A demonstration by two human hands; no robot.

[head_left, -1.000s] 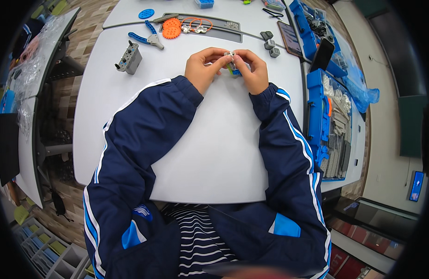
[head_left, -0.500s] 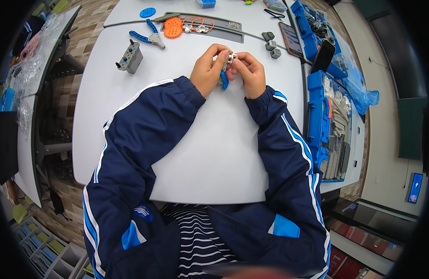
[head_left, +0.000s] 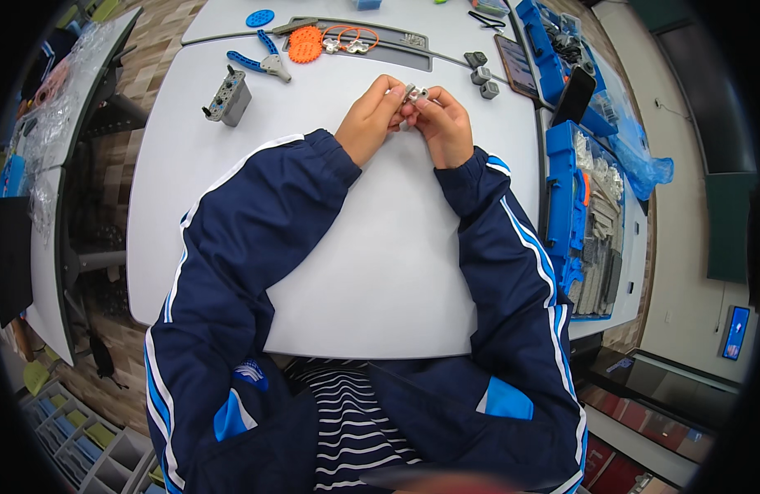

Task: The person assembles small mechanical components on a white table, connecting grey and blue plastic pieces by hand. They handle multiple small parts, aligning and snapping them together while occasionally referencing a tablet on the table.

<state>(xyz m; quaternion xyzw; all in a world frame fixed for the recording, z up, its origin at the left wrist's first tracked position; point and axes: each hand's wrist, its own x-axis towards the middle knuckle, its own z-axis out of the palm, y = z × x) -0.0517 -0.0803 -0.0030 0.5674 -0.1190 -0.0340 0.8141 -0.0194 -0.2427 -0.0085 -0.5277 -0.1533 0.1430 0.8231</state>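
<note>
Above the far half of the white table, my hands meet fingertip to fingertip. Small white and grey plastic building pieces (head_left: 416,95) are pinched between them, partly covered by the fingers. My left hand (head_left: 367,122) is closed on the grey side, its thumb on top. On the white side, my right hand (head_left: 446,130) grips with thumb and fingers. A grey motor-like block (head_left: 231,100) with dark pegs stands to the left. Beyond it lie blue-handled pliers (head_left: 268,66), and behind my hands are orange gears (head_left: 305,44).
Small grey blocks (head_left: 480,76) and a phone (head_left: 516,67) lie at the far right. Along the right edge sits a blue parts case (head_left: 563,222) of sorted pieces. A blue oval plate (head_left: 260,18) is at the far left, and a grey tray (head_left: 400,60) at the back.
The blue and green part that hung below my fingers is no longer visible. The pieces have turned between my hands, so more of the grey and white shows on top.
</note>
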